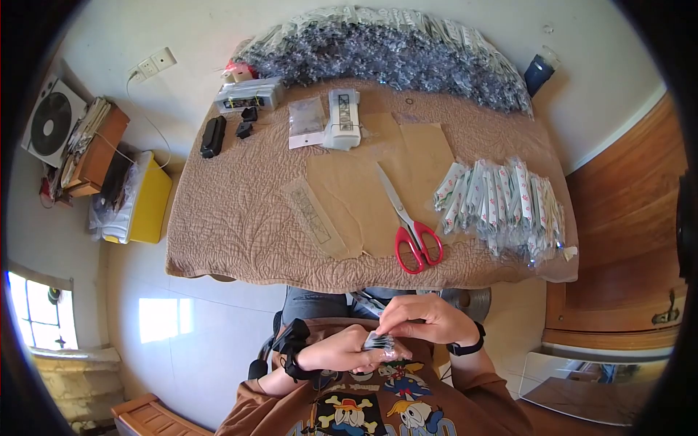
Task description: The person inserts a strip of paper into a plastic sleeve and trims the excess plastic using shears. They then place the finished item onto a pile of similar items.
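Observation:
Close to my chest, below the table's front edge, my left hand [342, 352] is closed around a small stack of thin plastic-wrapped packets [378, 340]. Clear film sticks out at the stack's lower right. My right hand [424, 318] reaches over from the right, its thumb and fingers pinched at the stack's upper edge. What exactly sits in that pinch is too small to make out. On the table ahead lie red-handled scissors [413, 231], blades pointing away from me, partly on brown paper [371, 185]. A pile of paw-print wrapped packets [509, 207] is at the right.
A long heap of shiny clear-wrapped pieces [385, 54] lines the table's [225, 232] far edge. Toward the back left are a black case [213, 136], a plastic box [249, 94], a clear bag [306, 122] and a stack of printed sleeves [344, 120]. A yellow bin [149, 200] stands left.

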`<state>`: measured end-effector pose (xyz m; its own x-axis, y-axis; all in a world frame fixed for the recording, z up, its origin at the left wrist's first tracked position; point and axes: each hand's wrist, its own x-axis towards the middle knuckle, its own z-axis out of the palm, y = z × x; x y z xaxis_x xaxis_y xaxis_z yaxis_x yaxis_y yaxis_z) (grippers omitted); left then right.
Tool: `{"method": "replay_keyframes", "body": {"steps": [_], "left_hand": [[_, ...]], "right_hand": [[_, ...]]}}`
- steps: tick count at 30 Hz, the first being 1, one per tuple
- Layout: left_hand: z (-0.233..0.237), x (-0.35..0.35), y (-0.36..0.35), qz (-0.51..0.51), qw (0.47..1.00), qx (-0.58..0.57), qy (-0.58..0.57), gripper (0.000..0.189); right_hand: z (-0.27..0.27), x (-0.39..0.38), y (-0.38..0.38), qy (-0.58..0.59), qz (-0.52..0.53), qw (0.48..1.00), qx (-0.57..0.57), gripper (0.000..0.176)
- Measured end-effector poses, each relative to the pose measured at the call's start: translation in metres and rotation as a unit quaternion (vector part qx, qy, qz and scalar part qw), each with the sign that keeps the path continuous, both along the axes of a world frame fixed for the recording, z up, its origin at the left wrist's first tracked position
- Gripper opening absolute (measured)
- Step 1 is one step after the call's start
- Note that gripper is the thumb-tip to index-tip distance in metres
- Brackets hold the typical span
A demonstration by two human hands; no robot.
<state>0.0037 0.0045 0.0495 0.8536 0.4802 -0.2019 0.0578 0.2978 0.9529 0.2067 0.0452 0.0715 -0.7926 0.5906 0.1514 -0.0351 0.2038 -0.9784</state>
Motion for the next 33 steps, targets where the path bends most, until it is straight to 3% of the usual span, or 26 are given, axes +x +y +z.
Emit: {"method": "replay_keyframes", "body": {"steps": [6, 10, 13, 18, 21, 26, 27, 29, 30, 31, 33], "left_hand": [[-0.015, -0.003, -0.002, -0.039, 0.999, 0.003, -0.006, 0.035], [-0.009, -0.003, -0.001, -0.034, 0.998, 0.053, 0.017, 0.034], [0.007, -0.003, 0.004, -0.02, 0.972, 0.217, 0.085, 0.035], [-0.008, 0.0, -0.004, 0.023, 0.969, 0.211, 0.124, 0.04], [0.0, 0.004, -0.003, 0.071, 0.992, 0.02, 0.1, 0.053], [-0.003, -0.001, 0.0, 0.038, 0.993, -0.048, 0.104, 0.047], [-0.004, -0.002, 0.001, 0.09, 0.992, -0.061, 0.062, 0.045], [-0.004, -0.005, 0.002, 0.195, 0.977, -0.087, -0.025, 0.045], [-0.005, -0.004, 0.003, 0.196, 0.977, -0.085, -0.024, 0.045], [-0.006, -0.001, 0.004, 0.259, 0.966, 0.001, -0.027, 0.046], [-0.008, 0.007, 0.006, 0.373, 0.911, 0.17, -0.033, 0.048]], "right_hand": [[0.001, 0.001, 0.004, 0.007, 0.023, 1.0, 0.017, 0.017], [0.0, -0.003, 0.003, 0.008, 0.005, 0.999, 0.033, 0.017], [-0.004, -0.004, -0.001, -0.002, -0.017, 1.0, 0.014, 0.017], [-0.01, -0.006, -0.007, -0.014, -0.071, 0.997, 0.006, 0.015], [-0.008, -0.01, -0.01, 0.006, -0.108, 0.994, -0.024, 0.014], [-0.01, -0.01, -0.011, 0.01, -0.163, 0.986, -0.038, 0.015], [-0.012, -0.009, -0.013, 0.01, -0.162, 0.986, -0.037, 0.015], [-0.016, -0.004, -0.02, 0.027, -0.267, 0.961, -0.06, 0.014], [-0.016, -0.005, -0.023, 0.035, -0.319, 0.945, -0.072, 0.013], [-0.018, -0.007, -0.025, 0.036, -0.317, 0.945, -0.072, 0.013], [-0.019, -0.017, -0.03, -0.028, -0.262, 0.964, 0.034, 0.012]]}}
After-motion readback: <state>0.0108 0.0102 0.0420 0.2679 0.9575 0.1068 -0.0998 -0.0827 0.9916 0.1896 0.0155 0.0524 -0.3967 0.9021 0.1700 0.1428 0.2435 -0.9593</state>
